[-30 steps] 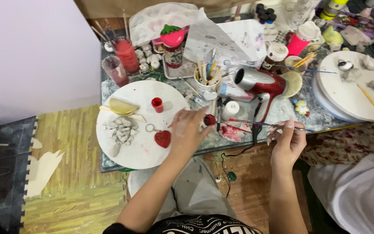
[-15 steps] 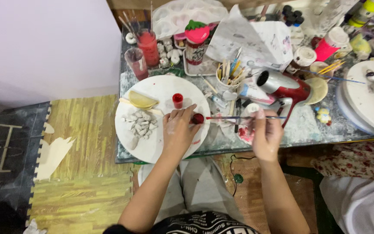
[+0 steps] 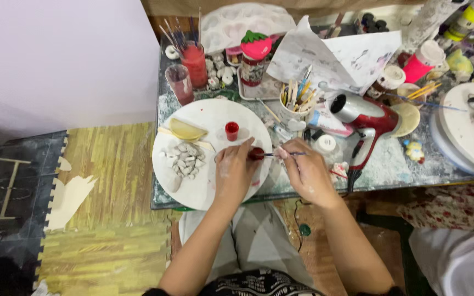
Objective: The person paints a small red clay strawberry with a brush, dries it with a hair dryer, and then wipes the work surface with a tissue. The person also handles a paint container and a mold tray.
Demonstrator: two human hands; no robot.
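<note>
My left hand [image 3: 235,171] rests over the right side of a round white board [image 3: 198,186] and pinches a small red piece [image 3: 256,153] at its fingertips. My right hand [image 3: 306,172] grips a thin paintbrush [image 3: 291,154] whose tip meets the red piece. On the board lie a tiny red paint cap [image 3: 231,130], a yellow sponge wedge [image 3: 186,130] and a heap of small white clay bits [image 3: 185,159].
A red and silver hair dryer [image 3: 366,118] lies right of my hands. A cup of tools [image 3: 294,104], jars with brushes [image 3: 193,60], crumpled paper [image 3: 341,55] and a second white board [image 3: 467,131] crowd the table. Another person's white sleeve [image 3: 462,263] is at lower right.
My right hand has moved left and closer to the left hand, bringing the brush tip onto the red piece. The red heart that lay on the board is now hidden.
</note>
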